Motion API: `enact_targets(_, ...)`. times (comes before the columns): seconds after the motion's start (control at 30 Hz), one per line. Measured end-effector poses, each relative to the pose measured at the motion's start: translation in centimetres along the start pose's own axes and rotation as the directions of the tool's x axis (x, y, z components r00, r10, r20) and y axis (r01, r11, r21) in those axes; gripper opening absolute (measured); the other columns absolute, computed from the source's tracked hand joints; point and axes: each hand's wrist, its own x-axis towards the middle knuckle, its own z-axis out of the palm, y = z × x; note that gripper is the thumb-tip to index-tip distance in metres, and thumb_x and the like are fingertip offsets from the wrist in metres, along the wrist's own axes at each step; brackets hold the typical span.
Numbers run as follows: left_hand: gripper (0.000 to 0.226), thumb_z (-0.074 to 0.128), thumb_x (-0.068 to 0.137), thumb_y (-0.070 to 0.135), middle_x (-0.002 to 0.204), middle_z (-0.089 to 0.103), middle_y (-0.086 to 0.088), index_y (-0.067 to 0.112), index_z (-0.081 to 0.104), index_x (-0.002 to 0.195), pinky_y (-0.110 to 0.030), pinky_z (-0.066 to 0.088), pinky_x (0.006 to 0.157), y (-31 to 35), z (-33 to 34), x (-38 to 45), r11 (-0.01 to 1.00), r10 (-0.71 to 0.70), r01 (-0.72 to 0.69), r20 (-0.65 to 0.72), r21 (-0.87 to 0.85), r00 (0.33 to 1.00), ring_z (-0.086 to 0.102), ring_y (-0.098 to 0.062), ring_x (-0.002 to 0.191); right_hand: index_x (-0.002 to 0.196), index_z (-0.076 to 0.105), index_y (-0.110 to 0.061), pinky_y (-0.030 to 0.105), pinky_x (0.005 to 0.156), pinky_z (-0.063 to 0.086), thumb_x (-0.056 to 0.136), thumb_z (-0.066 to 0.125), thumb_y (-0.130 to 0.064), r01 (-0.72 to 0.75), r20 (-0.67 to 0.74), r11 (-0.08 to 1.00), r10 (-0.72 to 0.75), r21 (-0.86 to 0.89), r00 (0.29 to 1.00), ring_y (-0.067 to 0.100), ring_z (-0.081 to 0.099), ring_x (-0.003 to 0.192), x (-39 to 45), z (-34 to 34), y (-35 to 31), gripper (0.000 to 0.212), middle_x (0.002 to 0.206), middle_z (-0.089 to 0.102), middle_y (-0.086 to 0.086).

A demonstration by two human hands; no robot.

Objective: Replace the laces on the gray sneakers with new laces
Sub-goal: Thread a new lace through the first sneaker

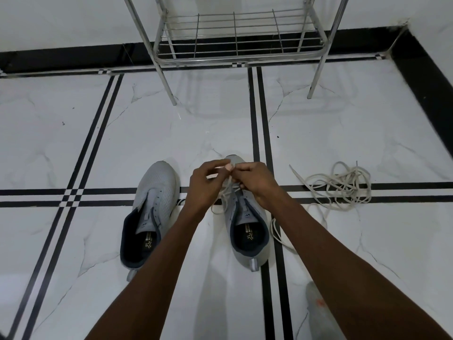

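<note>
Both hands, left hand (204, 182) and right hand (255, 180), are closed pinching a pale lace (226, 192) above the right sneaker (247, 227), whose toe is hidden.

We find two sneakers side by side on the floor (73, 148): the left sneaker (157, 192), the right sneaker (247, 224); a loose lace pile (348, 182) lies right of them, a metal rack (235, 38) behind.
</note>
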Motion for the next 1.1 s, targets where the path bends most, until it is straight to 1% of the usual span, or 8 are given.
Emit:
enact_targets(0.17,0.013,0.072,0.095,0.021,0.102,0.077,0.001,0.014,0.078,0.104,-0.032,0.058,0.088,-0.2,0.6,0.6,1.0,0.003,-0.002,0.015,-0.03,1.0,0.072,-0.014,0.099,0.108,0.077,-0.012,0.02,0.068,0.052,0.092,0.07,-0.016,0.07,0.047,0.989,-0.065,-0.129,0.997,0.019,0.072,0.09,-0.5,-0.4,-0.1,0.018,0.094,0.077,0.007)
enact_targets(0.3,0.012,0.066,0.099,0.023,0.098,0.076,0.001,0.014,0.073,0.1,-0.029,0.058,0.084,-0.5,0.7,0.5,0.998,-0.045,0.04,-0.078,-0.057,0.996,0.072,-0.013,0.095,0.114,0.075,-0.011,0.025,0.082,0.053,0.081,0.082,-0.035,0.132,-0.031,0.916,-0.155,-0.378,0.987,0.013,0.069,0.098,-1.3,-2.1,0.4,0.041,0.107,0.074,-0.001)
enact_targets(0.4,0.008,0.065,0.097,0.017,0.088,0.076,0.001,0.012,0.072,0.097,-0.027,0.06,0.073,-1.1,0.9,-0.2,0.997,-0.042,0.049,-0.104,0.066,0.994,0.073,-0.009,0.079,0.108,0.075,-0.01,0.019,0.072,0.046,0.081,0.08,-0.042,0.11,-0.05,0.785,-0.177,-0.61,0.983,0.013,0.066,0.091,-2.3,-3.1,1.0,0.042,0.102,0.073,0.002)
enact_targets(0.57,0.006,0.073,0.092,0.023,0.08,0.071,0.012,0.019,0.075,0.087,-0.008,0.05,0.069,-2.2,2.4,-1.7,0.976,0.039,-0.018,-0.093,0.218,0.995,0.067,0.004,0.075,0.083,0.075,-0.006,0.03,0.07,0.053,0.081,0.076,-0.035,0.136,0.028,0.649,-0.174,-0.749,0.984,0.021,0.067,0.076,-2.6,-2.3,2.6,0.03,0.082,0.072,0.009)
enact_targets(0.63,0.009,0.074,0.092,0.02,0.081,0.073,0.008,0.013,0.077,0.088,-0.005,0.047,0.071,-2.4,2.7,-2.1,0.974,0.051,-0.034,-0.069,0.224,0.996,0.066,0.006,0.077,0.058,0.057,-0.012,0.027,0.054,0.039,0.084,0.07,-0.038,0.161,0.017,0.586,-0.243,-0.794,0.97,0.018,0.053,0.055,-2.6,-1.7,3.3,0.039,0.058,0.056,0.004)
enact_targets(0.73,0.006,0.073,0.09,0.011,0.085,0.075,0.003,0.009,0.079,0.09,-0.004,0.047,0.074,-2.6,3.1,-2.5,0.971,0.057,-0.046,-0.043,0.235,0.997,0.066,0.011,0.078,0.061,0.048,-0.014,0.028,0.056,0.035,0.093,0.06,-0.038,0.153,0.03,0.491,-0.25,-0.857,0.968,0.017,0.047,0.055,-2.8,-0.9,3.3,0.041,0.058,0.044,-0.002)
enact_targets(0.97,0.01,0.075,0.086,0.013,0.089,0.077,0.0,0.009,0.081,0.094,-0.001,0.045,0.071,-2.9,3.7,-2.5,0.954,0.022,-0.006,-0.053,0.3,0.998,0.065,0.003,0.076,0.099,0.079,-0.007,0.027,0.078,0.051,0.094,0.062,-0.014,0.075,-0.068,0.874,-0.123,-0.481,0.99,0.019,0.068,0.087,-2.3,-3.5,3.8,0.019,0.095,0.076,0.008)
enact_targets(1.1,0.011,0.075,0.087,0.016,0.092,0.077,-0.001,0.01,0.08,0.094,-0.006,0.047,0.075,-2.9,4.1,-2.1,0.943,0.009,0.003,-0.036,0.333,0.999,0.068,-0.005,0.081,0.104,0.078,-0.01,0.017,0.063,0.045,0.095,0.065,-0.017,0.026,-0.105,0.952,-0.061,-0.303,0.993,0.008,0.061,0.075,-1.8,-3.6,4.3,0.017,0.088,0.074,0.002)
